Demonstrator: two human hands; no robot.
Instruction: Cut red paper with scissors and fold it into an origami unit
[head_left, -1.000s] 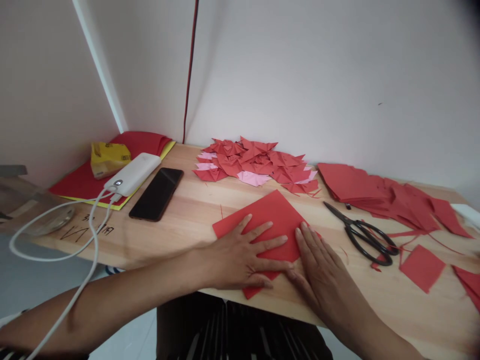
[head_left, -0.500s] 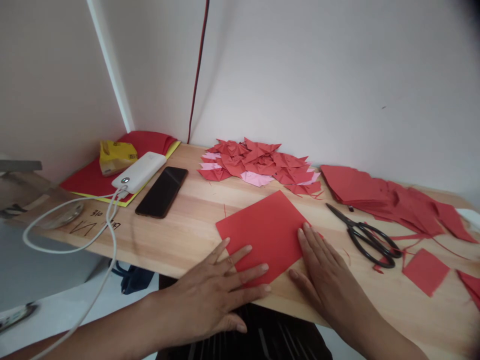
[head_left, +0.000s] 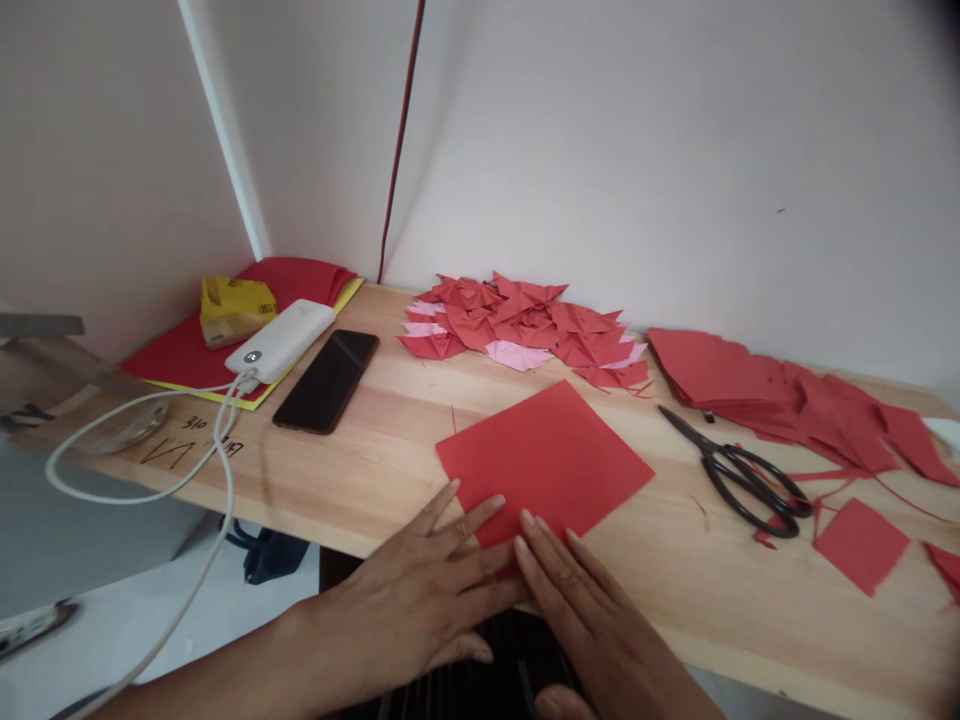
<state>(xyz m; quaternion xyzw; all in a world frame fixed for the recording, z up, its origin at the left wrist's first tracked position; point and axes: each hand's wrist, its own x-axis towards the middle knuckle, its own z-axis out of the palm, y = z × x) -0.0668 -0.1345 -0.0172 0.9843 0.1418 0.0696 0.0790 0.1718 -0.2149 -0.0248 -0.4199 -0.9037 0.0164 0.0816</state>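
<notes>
A square sheet of red paper (head_left: 551, 455) lies flat on the wooden table, one corner toward the wall. My left hand (head_left: 435, 585) rests with spread fingers on its near left edge. Across the near corner of the sheet lie the stretched fingers of my right hand (head_left: 585, 600), their tips close to my left fingertips. Both hands cover that near corner. Black scissors (head_left: 739, 470) lie to the right of the sheet. Behind it is a pile of folded red and pink paper pieces (head_left: 525, 320).
A stack of red paper (head_left: 720, 375) and a smaller red square (head_left: 862, 545) lie on the right, among thin paper strips. On the left are a black phone (head_left: 327, 382), a white power bank (head_left: 279, 340) with a cable, a yellow packet (head_left: 236, 310) and red sheets (head_left: 169, 350).
My right hand has moved from the sheet's right edge to its near corner, uncovering the right corner. My left hand has stayed nearly still. The view has shifted slightly.
</notes>
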